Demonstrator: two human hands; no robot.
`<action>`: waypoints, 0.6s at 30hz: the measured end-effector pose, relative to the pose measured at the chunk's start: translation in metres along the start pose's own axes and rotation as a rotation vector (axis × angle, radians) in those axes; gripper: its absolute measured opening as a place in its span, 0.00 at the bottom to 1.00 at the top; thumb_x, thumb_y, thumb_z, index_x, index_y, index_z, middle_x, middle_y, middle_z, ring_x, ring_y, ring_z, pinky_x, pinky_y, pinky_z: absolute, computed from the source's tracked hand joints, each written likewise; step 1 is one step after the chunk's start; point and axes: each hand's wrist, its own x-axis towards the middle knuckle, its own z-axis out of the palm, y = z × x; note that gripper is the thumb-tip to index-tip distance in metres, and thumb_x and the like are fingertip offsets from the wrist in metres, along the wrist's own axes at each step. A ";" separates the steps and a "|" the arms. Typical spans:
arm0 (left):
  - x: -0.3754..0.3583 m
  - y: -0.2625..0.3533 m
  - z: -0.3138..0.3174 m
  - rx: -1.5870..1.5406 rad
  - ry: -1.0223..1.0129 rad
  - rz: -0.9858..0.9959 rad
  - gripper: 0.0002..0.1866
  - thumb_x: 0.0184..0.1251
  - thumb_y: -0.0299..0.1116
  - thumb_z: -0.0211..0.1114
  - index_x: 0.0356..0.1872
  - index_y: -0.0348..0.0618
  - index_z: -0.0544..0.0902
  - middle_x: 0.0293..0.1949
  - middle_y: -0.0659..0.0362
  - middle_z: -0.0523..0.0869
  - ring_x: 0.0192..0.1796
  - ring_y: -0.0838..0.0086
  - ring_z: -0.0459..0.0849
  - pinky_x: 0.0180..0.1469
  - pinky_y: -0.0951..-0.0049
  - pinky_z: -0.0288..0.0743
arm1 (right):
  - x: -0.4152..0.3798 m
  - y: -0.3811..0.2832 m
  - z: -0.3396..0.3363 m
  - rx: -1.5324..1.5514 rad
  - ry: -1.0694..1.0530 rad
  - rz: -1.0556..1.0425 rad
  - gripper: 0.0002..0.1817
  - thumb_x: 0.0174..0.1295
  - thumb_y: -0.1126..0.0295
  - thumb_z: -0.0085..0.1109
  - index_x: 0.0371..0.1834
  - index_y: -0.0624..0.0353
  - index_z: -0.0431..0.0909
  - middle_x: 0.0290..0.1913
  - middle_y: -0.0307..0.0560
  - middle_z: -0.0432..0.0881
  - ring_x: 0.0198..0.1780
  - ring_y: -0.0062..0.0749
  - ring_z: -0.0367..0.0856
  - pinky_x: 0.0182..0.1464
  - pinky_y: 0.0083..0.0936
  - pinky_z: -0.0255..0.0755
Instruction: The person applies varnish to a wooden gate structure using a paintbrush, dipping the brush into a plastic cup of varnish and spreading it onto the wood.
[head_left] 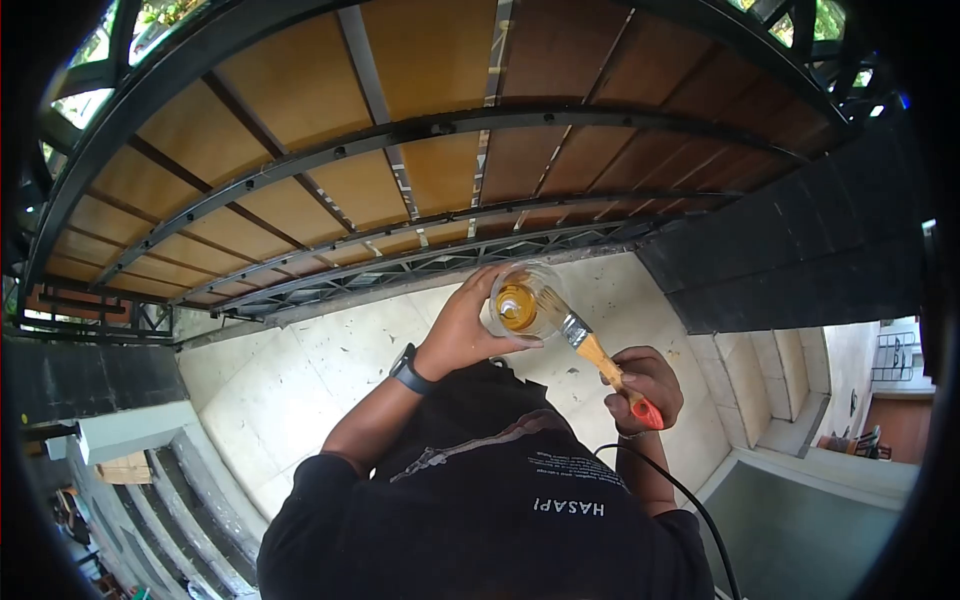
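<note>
My left hand is wrapped round a clear plastic cup with amber liquid in its bottom. In my right hand is a paintbrush with a wooden handle and a red end. Its bristles overlap the right side of the cup's mouth in this view. Both hands are in front of my chest, over the pale floor. Ahead stands a gate with wooden panels in a black metal frame; panels on the left are yellowish, those on the right dark brown.
Light floor tiles with small dark specks lie below. Steps rise on the right, beside a black wall. More steps are at lower left. A black cable runs down by my right arm.
</note>
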 end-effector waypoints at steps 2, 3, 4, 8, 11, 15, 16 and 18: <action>0.021 -0.009 0.001 0.039 -0.025 0.028 0.48 0.36 0.44 0.85 0.63 0.39 0.71 0.58 0.49 0.78 0.61 0.56 0.77 0.65 0.61 0.67 | 0.008 0.020 0.003 -0.035 0.015 -0.007 0.20 0.52 0.61 0.76 0.40 0.60 0.78 0.23 0.45 0.81 0.25 0.37 0.83 0.35 0.36 0.82; 0.032 -0.013 0.002 0.033 -0.034 0.023 0.48 0.36 0.44 0.85 0.63 0.39 0.71 0.58 0.49 0.78 0.61 0.56 0.77 0.65 0.61 0.67 | 0.016 0.025 0.005 -0.083 0.005 -0.001 0.20 0.53 0.62 0.75 0.41 0.61 0.77 0.24 0.45 0.81 0.25 0.38 0.83 0.35 0.36 0.82; 0.046 -0.017 0.003 0.016 -0.035 0.038 0.49 0.36 0.44 0.85 0.63 0.40 0.71 0.58 0.48 0.78 0.62 0.56 0.77 0.65 0.61 0.67 | 0.023 0.030 0.006 -0.131 -0.007 0.003 0.20 0.53 0.63 0.75 0.42 0.61 0.77 0.24 0.45 0.81 0.25 0.38 0.83 0.35 0.37 0.83; 0.095 -0.035 0.003 -0.018 -0.019 0.072 0.49 0.36 0.45 0.85 0.64 0.41 0.71 0.59 0.48 0.78 0.62 0.55 0.77 0.65 0.61 0.68 | 0.030 0.056 0.014 -0.040 0.166 0.214 0.15 0.54 0.74 0.71 0.43 0.63 0.76 0.28 0.52 0.83 0.31 0.42 0.84 0.33 0.34 0.81; 0.126 -0.041 -0.001 0.000 -0.030 0.116 0.50 0.37 0.46 0.84 0.64 0.38 0.70 0.59 0.46 0.77 0.62 0.54 0.77 0.65 0.61 0.68 | 0.042 0.077 0.023 -0.080 0.234 0.317 0.14 0.53 0.80 0.69 0.41 0.65 0.75 0.33 0.58 0.83 0.32 0.40 0.84 0.34 0.29 0.80; 0.142 -0.071 0.001 0.040 -0.076 0.094 0.51 0.39 0.49 0.83 0.65 0.37 0.69 0.60 0.44 0.76 0.64 0.52 0.75 0.66 0.60 0.67 | 0.047 0.093 0.037 -0.010 0.332 0.539 0.14 0.54 0.82 0.67 0.40 0.65 0.73 0.36 0.59 0.83 0.31 0.33 0.85 0.34 0.25 0.80; 0.144 -0.077 0.000 0.057 -0.090 0.077 0.51 0.39 0.49 0.83 0.65 0.37 0.69 0.61 0.44 0.75 0.64 0.53 0.74 0.66 0.60 0.66 | 0.046 0.099 0.039 -0.008 0.320 0.543 0.14 0.54 0.82 0.67 0.41 0.66 0.73 0.37 0.58 0.83 0.31 0.33 0.85 0.34 0.25 0.80; 0.143 -0.089 -0.001 0.040 -0.079 0.062 0.50 0.39 0.48 0.83 0.65 0.37 0.69 0.61 0.44 0.75 0.64 0.53 0.75 0.66 0.60 0.66 | 0.038 0.113 0.036 0.020 0.252 0.555 0.13 0.55 0.82 0.66 0.41 0.67 0.74 0.37 0.57 0.83 0.30 0.32 0.85 0.34 0.25 0.81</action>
